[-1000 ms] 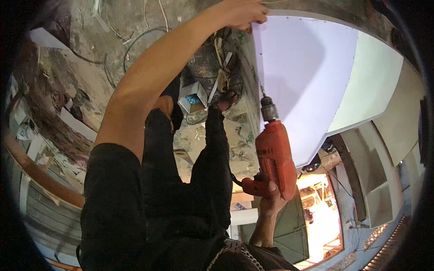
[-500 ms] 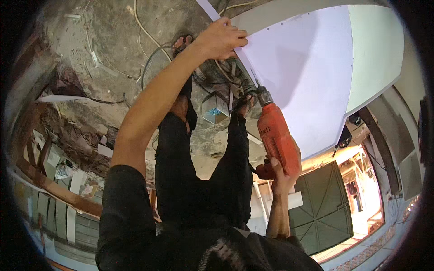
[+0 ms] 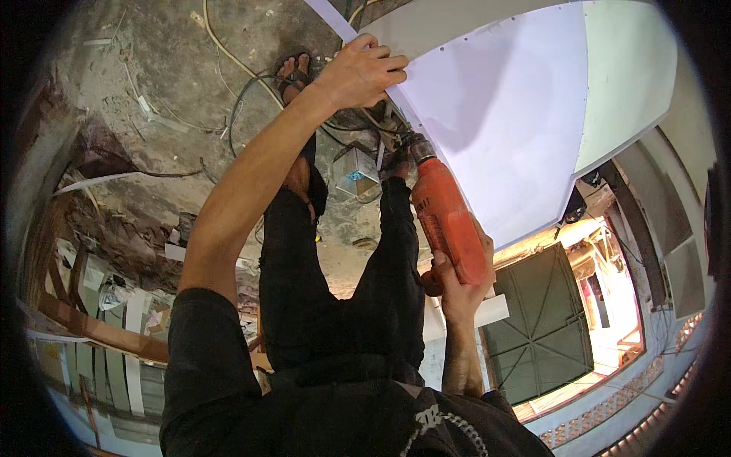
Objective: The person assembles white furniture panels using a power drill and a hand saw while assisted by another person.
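Note:
In my right hand [image 3: 462, 293] is a red corded-style power drill [image 3: 449, 217], gripped at the rear with its chuck [image 3: 421, 149] pointing away from me. The drill's tip is at the near edge of a large white panel [image 3: 525, 129]; whether the bit touches or enters it cannot be made out. My left hand [image 3: 362, 74] is closed over a narrow white strip [image 3: 329, 18] along that edge, beyond the chuck, fingers curled across it. The panel has several small dark holes along its far edge.
A small open box [image 3: 355, 171] with blue bits stands on the floor near my feet. A black cable [image 3: 236, 114] and a pale cable [image 3: 251, 70] cross the concrete. A pale green panel [image 3: 636, 91] adjoins the white one. Scraps and boards [image 3: 114, 320] lie at left.
The drill has moved left and slightly farther away, its chuck now close against the panel edge. My left hand has shifted slightly left with the strip.

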`<state>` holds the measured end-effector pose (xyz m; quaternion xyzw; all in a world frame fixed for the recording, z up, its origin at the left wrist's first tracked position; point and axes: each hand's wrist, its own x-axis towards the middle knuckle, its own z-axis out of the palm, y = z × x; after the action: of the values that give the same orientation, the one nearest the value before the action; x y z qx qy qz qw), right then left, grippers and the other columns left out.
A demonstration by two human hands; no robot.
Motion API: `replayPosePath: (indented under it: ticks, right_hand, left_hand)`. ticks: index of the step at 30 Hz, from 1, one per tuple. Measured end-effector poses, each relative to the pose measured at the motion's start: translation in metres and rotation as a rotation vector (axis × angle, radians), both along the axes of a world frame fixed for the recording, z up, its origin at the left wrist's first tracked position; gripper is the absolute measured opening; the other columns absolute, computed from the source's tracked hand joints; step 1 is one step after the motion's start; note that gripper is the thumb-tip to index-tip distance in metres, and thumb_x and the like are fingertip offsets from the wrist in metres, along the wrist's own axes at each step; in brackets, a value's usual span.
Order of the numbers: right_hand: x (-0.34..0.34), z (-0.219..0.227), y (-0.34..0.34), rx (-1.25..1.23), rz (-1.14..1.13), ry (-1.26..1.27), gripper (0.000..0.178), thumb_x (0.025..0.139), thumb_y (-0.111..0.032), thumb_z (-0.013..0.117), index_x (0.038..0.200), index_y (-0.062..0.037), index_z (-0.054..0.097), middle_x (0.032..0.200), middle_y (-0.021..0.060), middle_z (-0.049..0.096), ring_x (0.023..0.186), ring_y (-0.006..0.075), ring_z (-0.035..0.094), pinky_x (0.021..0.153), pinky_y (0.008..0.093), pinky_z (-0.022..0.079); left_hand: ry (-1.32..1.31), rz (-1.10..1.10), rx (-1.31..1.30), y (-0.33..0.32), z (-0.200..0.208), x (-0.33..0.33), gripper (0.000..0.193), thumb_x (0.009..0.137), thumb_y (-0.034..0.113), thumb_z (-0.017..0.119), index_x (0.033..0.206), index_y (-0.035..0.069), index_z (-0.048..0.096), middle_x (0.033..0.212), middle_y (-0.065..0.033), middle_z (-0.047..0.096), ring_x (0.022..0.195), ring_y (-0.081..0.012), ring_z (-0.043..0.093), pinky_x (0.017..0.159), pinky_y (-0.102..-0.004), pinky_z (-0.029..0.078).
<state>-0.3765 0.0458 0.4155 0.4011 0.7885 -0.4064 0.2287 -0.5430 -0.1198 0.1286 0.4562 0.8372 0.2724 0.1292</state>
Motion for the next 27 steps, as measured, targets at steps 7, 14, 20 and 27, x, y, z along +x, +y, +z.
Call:
replayPosePath:
  ticks: [7, 14, 20, 27]
  right_hand:
    - [0.001, 0.000, 0.002, 0.004, 0.001, -0.012, 0.066, 0.078, -0.023, 0.079, 0.133, 0.0039, 0.054, 0.118, 0.0159, 0.053, 0.110, 0.0288, 0.054, 0.099, 0.0415, 0.043]
    - [-0.003, -0.003, 0.004, 0.017, 0.035, -0.006, 0.066, 0.079, -0.023, 0.079, 0.134, 0.0040, 0.053, 0.119, 0.0174, 0.053, 0.111, 0.0302, 0.054, 0.099, 0.0424, 0.043]
    - [-0.009, -0.003, 0.000, 0.038, 0.019, -0.013, 0.066, 0.079, -0.023, 0.078, 0.134, 0.0035, 0.054, 0.116, 0.0180, 0.055, 0.112, 0.0314, 0.054, 0.100, 0.0426, 0.043]
    - [-0.024, -0.001, -0.003, 0.081, 0.149, -0.051, 0.066, 0.078, -0.022, 0.079, 0.133, 0.0032, 0.054, 0.116, 0.0185, 0.055, 0.111, 0.0323, 0.056, 0.098, 0.0432, 0.044]
  left_hand:
    - [-0.005, 0.027, 0.036, 0.001, -0.002, 0.004, 0.035, 0.067, 0.026, 0.084, 0.096, 0.018, 0.068, 0.113, 0.0045, 0.064, 0.106, -0.0147, 0.061, 0.100, -0.0381, 0.043]
    - [-0.024, 0.014, 0.021, 0.001, 0.000, 0.002, 0.038, 0.065, 0.027, 0.085, 0.097, 0.018, 0.068, 0.115, 0.0046, 0.064, 0.107, -0.0145, 0.061, 0.101, -0.0380, 0.043]
    - [-0.011, 0.012, -0.009, 0.000, 0.003, 0.002, 0.038, 0.065, 0.026, 0.085, 0.098, 0.018, 0.068, 0.116, 0.0043, 0.063, 0.108, -0.0143, 0.061, 0.103, -0.0382, 0.041]
    - [-0.018, 0.023, 0.047, 0.001, 0.000, 0.004, 0.036, 0.065, 0.024, 0.084, 0.097, 0.018, 0.068, 0.114, 0.0041, 0.063, 0.107, -0.0145, 0.061, 0.102, -0.0381, 0.041]
